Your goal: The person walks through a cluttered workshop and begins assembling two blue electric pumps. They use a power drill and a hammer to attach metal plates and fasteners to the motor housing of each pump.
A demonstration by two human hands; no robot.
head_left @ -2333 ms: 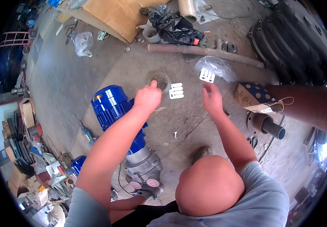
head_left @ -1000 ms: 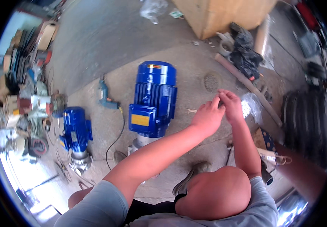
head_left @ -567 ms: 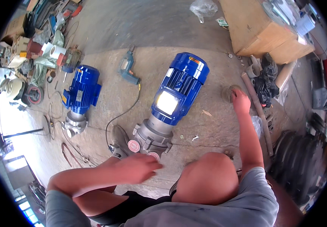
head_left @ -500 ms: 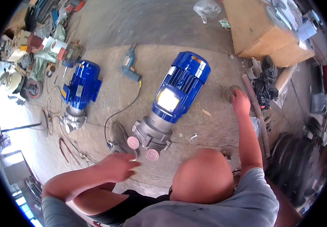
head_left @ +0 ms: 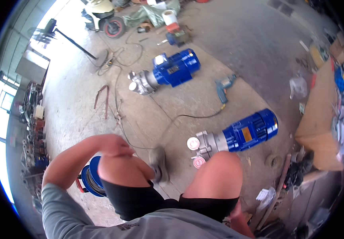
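Observation:
My left hand (head_left: pixel 116 145) hangs just above my left knee, fingers loosely extended and a little blurred, with nothing seen in it. My right hand (head_left: pixel 236 208) is low beside my right thigh; the leg hides its fingers. Ahead of my right knee lies a blue motor with a grey metal pump head (head_left: pixel 248 133), its two ports capped by round pink-and-white discs. A second blue motor with a pump head (head_left: pixel 176 67) lies farther off to the left. On the floor right of the nearer motor sits a brownish ring-shaped roll (head_left: pixel 274 161).
A blue-grey power drill (head_left: pixel 224 87) lies between the motors, its cable running left. A blue cable reel (head_left: pixel 92 177) stands by my left leg. At right are a long pipe (head_left: pixel 277 187), black plastic and a cardboard box (head_left: pixel 319 135). A stand fan (head_left: pixel 76 44) is far left.
The view has swung left. My right hand has left the brownish roll and come back beside my right thigh. My left hand has come over my left knee.

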